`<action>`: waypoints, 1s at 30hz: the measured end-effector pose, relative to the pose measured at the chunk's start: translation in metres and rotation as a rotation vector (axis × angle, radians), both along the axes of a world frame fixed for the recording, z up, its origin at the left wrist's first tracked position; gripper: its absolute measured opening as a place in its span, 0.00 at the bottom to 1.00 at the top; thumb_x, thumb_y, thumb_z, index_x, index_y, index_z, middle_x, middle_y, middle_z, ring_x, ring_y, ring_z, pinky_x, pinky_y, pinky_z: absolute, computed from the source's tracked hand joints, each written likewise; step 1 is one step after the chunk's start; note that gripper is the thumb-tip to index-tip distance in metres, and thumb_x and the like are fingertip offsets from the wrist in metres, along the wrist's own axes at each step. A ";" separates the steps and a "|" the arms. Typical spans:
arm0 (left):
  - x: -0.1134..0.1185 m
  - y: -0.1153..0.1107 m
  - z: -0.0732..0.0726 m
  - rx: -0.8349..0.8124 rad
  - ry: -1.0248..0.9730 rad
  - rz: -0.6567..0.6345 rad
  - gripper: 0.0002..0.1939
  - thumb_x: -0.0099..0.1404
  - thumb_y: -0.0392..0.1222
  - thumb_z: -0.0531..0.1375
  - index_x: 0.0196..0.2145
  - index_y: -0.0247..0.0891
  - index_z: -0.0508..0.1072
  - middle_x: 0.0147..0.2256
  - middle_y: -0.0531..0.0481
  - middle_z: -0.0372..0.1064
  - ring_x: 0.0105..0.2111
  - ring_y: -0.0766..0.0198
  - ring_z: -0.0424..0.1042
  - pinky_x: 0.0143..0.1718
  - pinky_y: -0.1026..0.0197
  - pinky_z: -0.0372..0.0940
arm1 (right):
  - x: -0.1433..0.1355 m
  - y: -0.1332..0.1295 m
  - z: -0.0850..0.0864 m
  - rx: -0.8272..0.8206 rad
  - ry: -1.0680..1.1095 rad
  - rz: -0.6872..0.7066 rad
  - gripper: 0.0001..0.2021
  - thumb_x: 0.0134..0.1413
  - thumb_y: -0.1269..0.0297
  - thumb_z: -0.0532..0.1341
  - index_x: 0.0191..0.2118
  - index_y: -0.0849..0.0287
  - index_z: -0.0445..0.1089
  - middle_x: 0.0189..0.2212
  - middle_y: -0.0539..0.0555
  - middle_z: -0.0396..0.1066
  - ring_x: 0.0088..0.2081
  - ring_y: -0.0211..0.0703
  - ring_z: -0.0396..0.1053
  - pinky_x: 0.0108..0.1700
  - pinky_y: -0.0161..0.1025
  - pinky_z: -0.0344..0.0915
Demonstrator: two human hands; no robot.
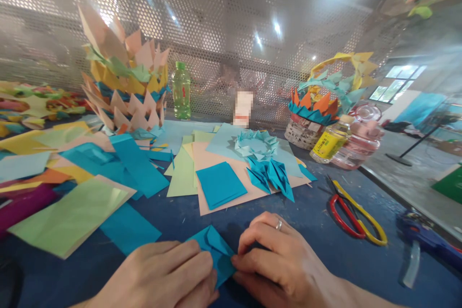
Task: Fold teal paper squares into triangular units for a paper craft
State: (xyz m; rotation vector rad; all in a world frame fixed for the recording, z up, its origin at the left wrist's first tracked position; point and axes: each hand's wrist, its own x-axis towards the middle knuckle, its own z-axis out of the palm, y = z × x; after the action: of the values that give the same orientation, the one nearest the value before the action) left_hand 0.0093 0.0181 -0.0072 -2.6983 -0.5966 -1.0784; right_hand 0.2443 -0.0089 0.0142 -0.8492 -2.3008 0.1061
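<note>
Folded sheet (223, 256), bright blue paper, is btwn both hands at the near edge of the dk blue table (306, 216), set cornerwise, top corner pointing away. Creases cross its upper face, w/ a raised flap near the top; shading makes the lower R part darker. L side is hidden under fingers, so full outline can't be told. R hand (279, 255), ring on one finger, pinches the R corner btwn thumb & index. L hand (173, 269) is curled closed over the L part. Just beyond: blue squares (221, 185), stacked flat on a peach sheet (212, 208).
</note>
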 end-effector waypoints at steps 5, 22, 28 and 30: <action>0.003 0.002 0.005 0.044 -0.070 -0.070 0.15 0.75 0.34 0.51 0.31 0.41 0.72 0.23 0.57 0.67 0.21 0.69 0.68 0.24 0.65 0.62 | -0.001 0.000 -0.003 0.036 0.026 -0.003 0.02 0.56 0.71 0.68 0.35 0.60 0.75 0.32 0.51 0.76 0.36 0.41 0.70 0.39 0.39 0.66; 0.005 0.005 0.019 -0.594 -0.146 -0.028 0.09 0.66 0.33 0.56 0.29 0.43 0.68 0.28 0.58 0.70 0.27 0.71 0.73 0.28 0.71 0.66 | -0.010 -0.002 0.011 -0.522 0.095 -0.268 0.07 0.51 0.71 0.71 0.27 0.57 0.73 0.34 0.49 0.72 0.41 0.44 0.68 0.44 0.45 0.61; 0.007 0.004 0.022 -0.545 -0.090 0.021 0.09 0.64 0.32 0.54 0.28 0.42 0.66 0.27 0.57 0.69 0.25 0.69 0.72 0.26 0.70 0.66 | -0.012 -0.002 0.011 -0.520 0.014 -0.304 0.06 0.53 0.72 0.69 0.29 0.58 0.72 0.36 0.50 0.70 0.42 0.47 0.67 0.44 0.47 0.59; 0.007 0.004 0.022 -0.551 -0.042 0.047 0.08 0.64 0.32 0.54 0.28 0.42 0.65 0.27 0.57 0.68 0.24 0.69 0.71 0.24 0.70 0.66 | -0.013 -0.001 0.011 -0.520 0.000 -0.307 0.06 0.53 0.72 0.68 0.29 0.58 0.72 0.35 0.51 0.70 0.43 0.47 0.67 0.44 0.47 0.59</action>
State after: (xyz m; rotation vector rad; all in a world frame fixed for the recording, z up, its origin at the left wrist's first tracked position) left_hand 0.0161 0.0222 0.0145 -3.0937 -1.1005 -1.0877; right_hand 0.2316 -0.0103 0.0253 -1.4487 -2.1380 0.5843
